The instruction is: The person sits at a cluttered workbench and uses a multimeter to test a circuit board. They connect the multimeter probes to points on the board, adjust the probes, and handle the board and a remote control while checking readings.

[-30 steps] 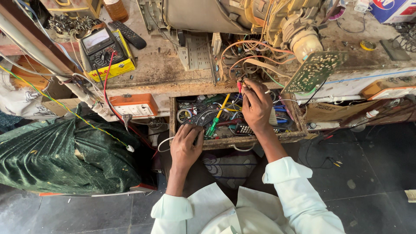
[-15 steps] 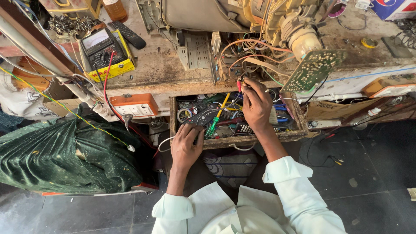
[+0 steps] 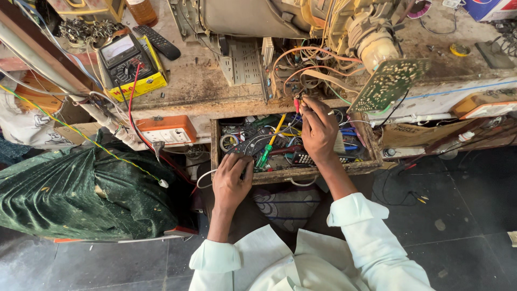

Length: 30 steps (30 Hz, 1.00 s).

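Open drawer (image 3: pixel 293 173) under the worktop (image 3: pixel 204 81), seen from above, with both of the person's hands at work in it. The right hand (image 3: pixel 319 129) is raised at the drawer's back edge, at about 12 o'clock from the drawer's middle; its fingertips are pinched together on a thin wire end beside a small red clip (image 3: pixel 296 103), just below the tangle of orange and tan wires (image 3: pixel 307 67) of the opened television chassis (image 3: pixel 301 27). The left hand (image 3: pixel 231 178) lies at the drawer's front left corner, at about 8 o'clock; its fingers are curled down over the front rim onto a dark flat part, and whether they actually grip it cannot be told.

Compared with the views of a second and half a second ago, both hands sit in almost the same places: the right-hand pinch remains at the wires and the left hand remains on the rim. The work therefore reads as a steady, fine hold, not a reach or a carry.

Inside the drawer, between the hands, a green-handled screwdriver (image 3: pixel 269 146) lies slanted among loose parts. At 10 o'clock on the worktop stands a yellow-cased multimeter (image 3: pixel 126 62), its red lead (image 3: pixel 132 116) hanging down. A green circuit board (image 3: pixel 389 82) hangs at 2 o'clock.
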Each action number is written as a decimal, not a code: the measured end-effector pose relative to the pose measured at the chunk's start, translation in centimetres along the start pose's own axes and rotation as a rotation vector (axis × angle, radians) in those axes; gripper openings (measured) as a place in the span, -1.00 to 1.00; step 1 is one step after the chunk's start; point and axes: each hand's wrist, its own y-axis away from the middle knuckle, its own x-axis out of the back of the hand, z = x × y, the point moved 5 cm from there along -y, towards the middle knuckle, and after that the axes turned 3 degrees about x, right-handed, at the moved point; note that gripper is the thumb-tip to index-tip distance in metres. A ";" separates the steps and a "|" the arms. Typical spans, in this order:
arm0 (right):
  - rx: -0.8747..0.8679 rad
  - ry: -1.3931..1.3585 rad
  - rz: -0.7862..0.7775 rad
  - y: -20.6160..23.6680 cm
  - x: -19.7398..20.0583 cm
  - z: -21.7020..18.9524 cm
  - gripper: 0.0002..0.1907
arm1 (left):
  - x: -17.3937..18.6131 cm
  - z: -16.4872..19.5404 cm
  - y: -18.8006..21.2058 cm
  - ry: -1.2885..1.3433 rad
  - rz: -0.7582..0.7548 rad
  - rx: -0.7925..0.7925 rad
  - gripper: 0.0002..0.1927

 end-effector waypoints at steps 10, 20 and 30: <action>-0.013 0.005 -0.005 0.9 -0.4 0.4 -0.79 | -0.2 -0.2 0.3 -0.016 -0.005 0.005 -0.88; -0.034 -0.012 -0.006 1.5 -0.4 0.6 -0.75 | -0.2 -0.3 0.6 -0.005 -0.010 0.012 -0.88; -0.035 -0.033 -0.002 1.8 -0.4 0.9 -0.73 | -0.3 -0.3 0.6 -0.009 -0.003 -0.002 -0.89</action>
